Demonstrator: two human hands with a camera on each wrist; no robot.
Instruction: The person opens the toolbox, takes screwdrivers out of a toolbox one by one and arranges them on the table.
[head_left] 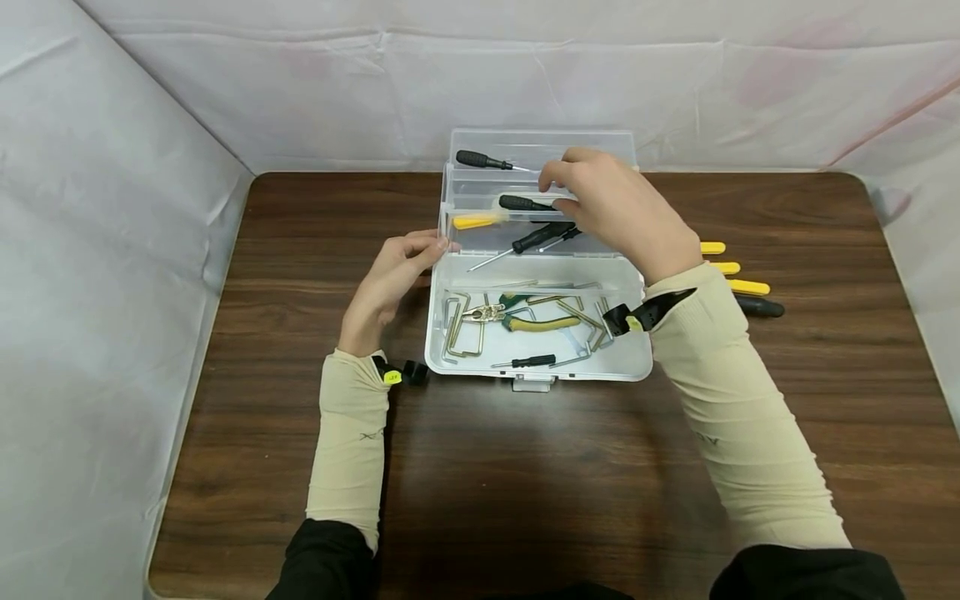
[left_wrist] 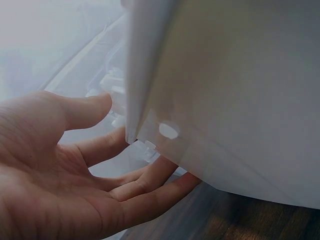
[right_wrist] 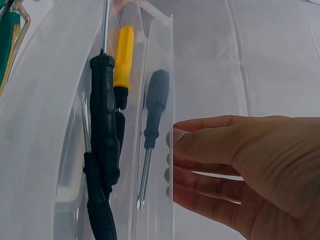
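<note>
A white toolbox [head_left: 539, 377] with clear tiered trays [head_left: 543, 143] raised at its back sits on the table. My left hand [head_left: 393, 275] is at the left side of the box near the hinge. In the left wrist view its fingers [left_wrist: 155, 195] reach under the corner, with the thumb above. My right hand [head_left: 611, 204] is over the right part of the trays; in the right wrist view its fingertips [right_wrist: 181, 140] touch the outer clear wall. Inside the trays lie black-handled screwdrivers [right_wrist: 102, 120] and a yellow-handled one [right_wrist: 124, 57]. A single screwdriver [right_wrist: 157, 95] lies in the outermost tray.
The base holds green-and-yellow pliers [head_left: 543, 322], several brass-coloured hex keys [head_left: 467, 353] and a small black screwdriver [head_left: 534, 361]. Yellow handles [head_left: 748, 287] and a black handle [head_left: 761, 307] lie on the brown table [head_left: 525, 483] at right. A white sheet [head_left: 480, 92] rises behind.
</note>
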